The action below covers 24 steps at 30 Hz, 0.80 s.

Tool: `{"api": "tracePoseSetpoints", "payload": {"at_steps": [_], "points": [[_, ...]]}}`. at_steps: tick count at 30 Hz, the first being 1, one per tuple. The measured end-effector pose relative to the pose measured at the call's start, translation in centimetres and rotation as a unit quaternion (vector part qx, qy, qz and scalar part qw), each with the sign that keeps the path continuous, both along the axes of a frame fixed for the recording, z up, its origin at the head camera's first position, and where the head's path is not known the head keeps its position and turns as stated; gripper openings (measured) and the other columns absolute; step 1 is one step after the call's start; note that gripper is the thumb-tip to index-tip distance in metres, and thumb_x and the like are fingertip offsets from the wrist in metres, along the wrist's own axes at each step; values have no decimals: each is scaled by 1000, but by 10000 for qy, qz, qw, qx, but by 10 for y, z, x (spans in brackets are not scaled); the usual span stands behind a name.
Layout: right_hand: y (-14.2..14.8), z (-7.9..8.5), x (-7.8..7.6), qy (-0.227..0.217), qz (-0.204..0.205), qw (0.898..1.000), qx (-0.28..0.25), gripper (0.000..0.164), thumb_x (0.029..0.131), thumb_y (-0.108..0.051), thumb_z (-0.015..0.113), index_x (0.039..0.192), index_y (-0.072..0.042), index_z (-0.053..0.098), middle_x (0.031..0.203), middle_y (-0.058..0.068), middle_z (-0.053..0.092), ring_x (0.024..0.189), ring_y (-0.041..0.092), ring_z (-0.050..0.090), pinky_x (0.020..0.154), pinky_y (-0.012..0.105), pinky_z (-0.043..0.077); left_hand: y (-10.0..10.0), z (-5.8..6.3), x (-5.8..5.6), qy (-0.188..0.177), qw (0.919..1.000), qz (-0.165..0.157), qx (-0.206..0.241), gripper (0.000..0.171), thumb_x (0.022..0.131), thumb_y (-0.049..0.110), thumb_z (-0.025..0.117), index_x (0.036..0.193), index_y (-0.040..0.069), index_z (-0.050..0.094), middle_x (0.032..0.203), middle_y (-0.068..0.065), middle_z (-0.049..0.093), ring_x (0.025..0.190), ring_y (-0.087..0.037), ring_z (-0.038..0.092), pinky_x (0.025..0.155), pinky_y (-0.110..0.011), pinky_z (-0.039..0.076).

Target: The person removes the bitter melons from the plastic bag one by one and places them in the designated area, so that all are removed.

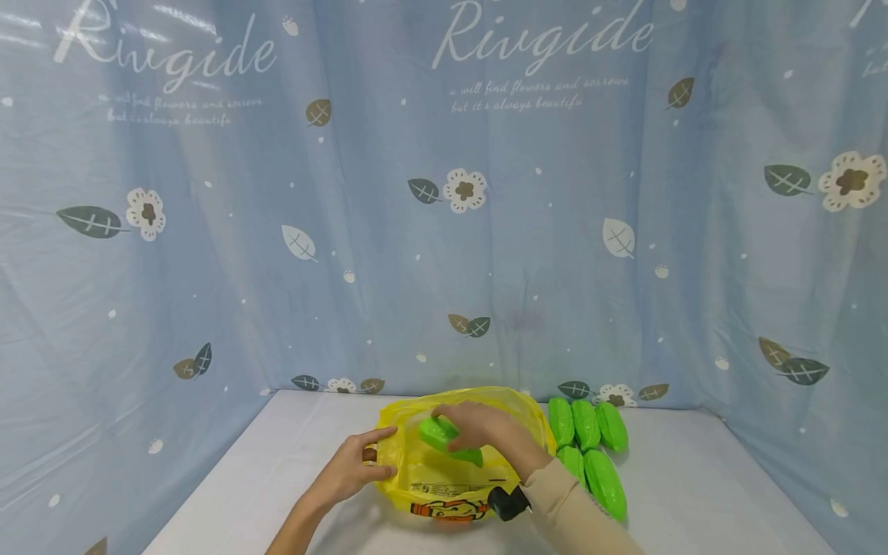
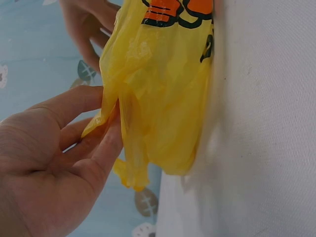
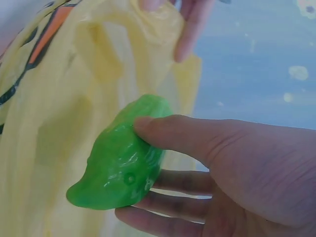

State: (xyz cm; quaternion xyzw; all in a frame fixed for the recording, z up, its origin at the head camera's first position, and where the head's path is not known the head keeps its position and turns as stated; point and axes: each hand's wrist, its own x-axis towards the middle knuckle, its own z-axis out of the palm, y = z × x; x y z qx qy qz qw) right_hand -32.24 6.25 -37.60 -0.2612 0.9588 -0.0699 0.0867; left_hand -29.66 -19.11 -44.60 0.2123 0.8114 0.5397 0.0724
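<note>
A yellow plastic bag (image 1: 395,484) lies with its mouth spread wide on the table, a cartoon print on its near side. My left hand (image 1: 352,466) holds the bag's left rim; in the left wrist view, thumb and fingers grip the thin yellow plastic (image 2: 163,98) by its handle. Over the bag's mouth, my right hand (image 1: 472,425) grips a green toy vegetable (image 1: 437,435), shiny and bumpy like a bitter melon. The right wrist view shows its tapered tip pointing away from the palm, the thumb across the toy (image 3: 118,158) and fingers beneath.
Several similar green toys (image 1: 586,424) lie in two rows just right of the bag, partly behind the right forearm. The white table (image 1: 694,493) ends at a blue printed curtain (image 1: 388,293) at the back and sides. A black object (image 1: 509,502) sits at the right wrist.
</note>
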Motion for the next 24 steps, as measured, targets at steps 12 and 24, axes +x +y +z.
{"api": "tracePoseSetpoints", "payload": {"at_steps": [12, 24], "points": [[24, 6, 8, -215, 162, 9985, -486, 56, 90, -28, 71, 141, -22, 49, 133, 0, 61, 119, 20, 59, 96, 39, 52, 0, 0, 1, 61, 9999, 75, -140, 68, 85, 12, 74, 144, -4, 43, 147, -33, 41, 87, -19, 65, 66, -23, 53], [40, 11, 28, 91, 406, 9962, -771, 55, 90, -24, 71, 140, -19, 48, 129, 4, 62, 112, 19, 60, 89, 37, 52, 0, -2, -1, 112, 9999, 64, -112, 69, 85, 10, 74, 144, -6, 43, 144, -33, 44, 88, -19, 66, 67, -23, 54]]}}
